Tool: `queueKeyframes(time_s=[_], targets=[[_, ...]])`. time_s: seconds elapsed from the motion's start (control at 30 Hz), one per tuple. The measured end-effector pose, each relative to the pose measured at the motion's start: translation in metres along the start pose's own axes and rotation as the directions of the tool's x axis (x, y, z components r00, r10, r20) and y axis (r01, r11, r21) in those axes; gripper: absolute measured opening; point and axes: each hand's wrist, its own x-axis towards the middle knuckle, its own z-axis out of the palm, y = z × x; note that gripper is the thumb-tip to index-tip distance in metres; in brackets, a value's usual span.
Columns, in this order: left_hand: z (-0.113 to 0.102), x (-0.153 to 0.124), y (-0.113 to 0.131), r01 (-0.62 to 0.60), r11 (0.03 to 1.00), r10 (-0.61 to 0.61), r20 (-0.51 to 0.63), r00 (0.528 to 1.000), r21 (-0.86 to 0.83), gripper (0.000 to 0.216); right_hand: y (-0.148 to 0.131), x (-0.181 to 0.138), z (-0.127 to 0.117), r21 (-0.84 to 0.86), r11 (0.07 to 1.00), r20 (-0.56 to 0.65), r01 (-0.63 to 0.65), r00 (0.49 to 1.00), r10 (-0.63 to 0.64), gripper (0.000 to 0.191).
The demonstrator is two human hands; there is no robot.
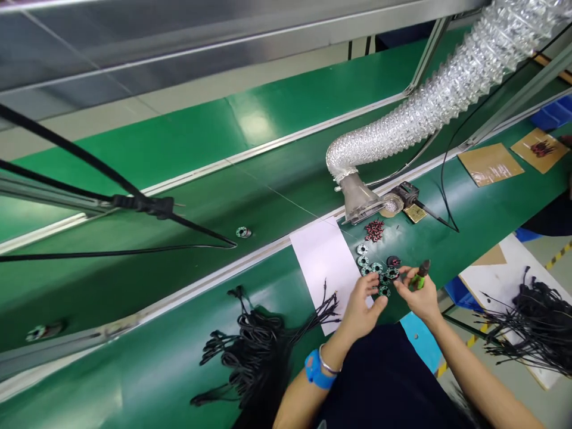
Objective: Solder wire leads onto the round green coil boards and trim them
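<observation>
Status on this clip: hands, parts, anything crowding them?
Left hand fingers pinching a small round board. Right hand gripping a green-handled tool. More round boards just beyond; black cable bundle left, apart.

Bright overhead light glares on the green belt (250, 128); edges bend, slightly soft.

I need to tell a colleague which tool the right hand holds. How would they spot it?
Start at the silver ribbed hose and drop to the near belt edge. There the right hand grips a small tool, the only green-handled, dark-tipped thing among round coils.
</observation>
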Motion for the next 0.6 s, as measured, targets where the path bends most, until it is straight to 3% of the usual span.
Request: queueKeyframes(time_s=[0.07, 0.17, 0.3, 0.4, 0.5, 0.6], targets=[[0.015, -0.002, 0.008, 0.008, 0.976, 0.011, 0.084, 0.996, -0.218, 0.06, -0.025, -0.006, 0.013, 0.062, 0.996, -0.05, 0.058, 0.997, -0.055, 0.031], [0.003, -0.004, 0.026, 0.02, 0.876, 0.032, 0.098, 0.995, -0.481, 0.074, -0.064, -0.017, 0.026, 0.122, 0.978, -0.04, 0.169, 0.985, -0.166, 0.027], [-0.041, -0.015, 0.054, 0.031, 0.938, -0.026, 0.018, 1.0, -0.345, 0.068, -0.107, -0.013, 0.01, 0.194, 0.935, 0.246, 0.296, 0.908, -0.338, 0.017], [-0.066, -0.026, 0.073, 0.037, 0.968, -0.039, -0.004, 0.999, -0.248, 0.054, -0.127, 0.008, -0.013, 0.089, 0.926, 0.406, 0.366, 0.836, -0.369, 0.022], [-0.077, -0.033, 0.085, -0.038, 0.984, 0.018, -0.116, 0.993, -0.174, 0.036, -0.139, 0.03, -0.024, -0.138, 0.811, 0.557, 0.569, 0.721, -0.411, 0.012], [-0.08, -0.037, 0.091, -0.043, 0.989, 0.014, -0.202, 0.979, -0.14, 0.04, -0.151, 0.043, -0.022, -0.228, 0.677, 0.622, 0.7, 0.639, -0.452, 0.009]])
